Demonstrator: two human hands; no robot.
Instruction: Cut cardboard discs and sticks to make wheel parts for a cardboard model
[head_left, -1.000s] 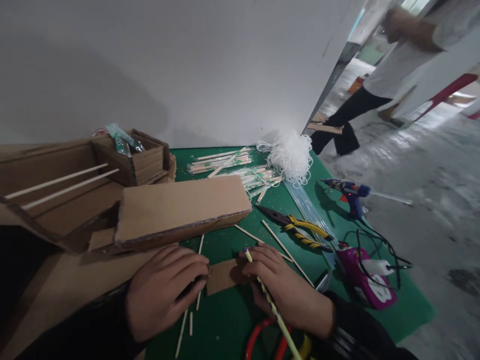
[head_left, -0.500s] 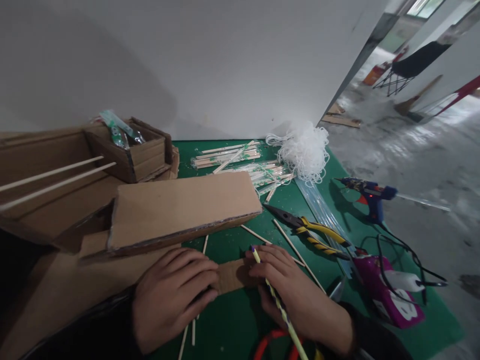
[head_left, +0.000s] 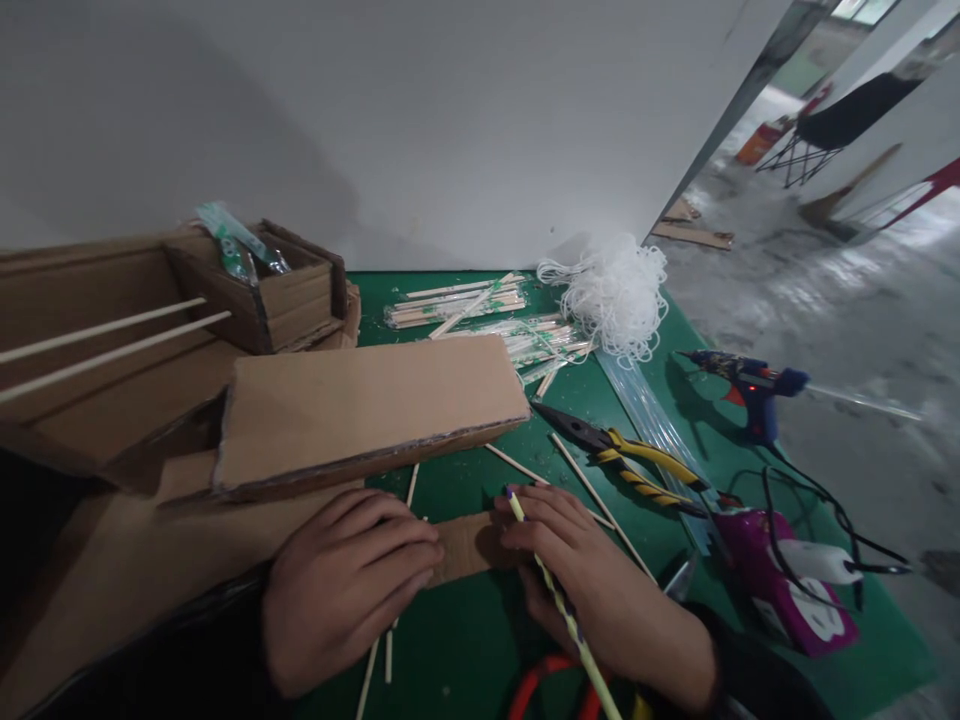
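A small strip of brown cardboard [head_left: 466,548] lies between my two hands, low in the middle of the view. My left hand [head_left: 349,590] is closed on its left end, fingers together. The right end is gripped by my right hand [head_left: 592,580], which also has a yellow pencil-like stick [head_left: 559,600] with a purple tip between its fingers. Just beyond my hands is a long closed cardboard box [head_left: 367,410]. Thin wooden sticks [head_left: 596,495] lie on the green table around my hands.
Pliers [head_left: 622,455], a blue glue gun [head_left: 750,385], clear glue sticks [head_left: 645,410] and a purple box [head_left: 784,580] are at the right. White string [head_left: 615,295] and wrapped chopsticks [head_left: 465,303] lie behind. An open cardboard structure [head_left: 97,380] stands left. Red handles [head_left: 540,685] show near the bottom.
The view has shifted slightly, so the objects on the right appear a little farther right. Both hands keep their hold on the cardboard strip.
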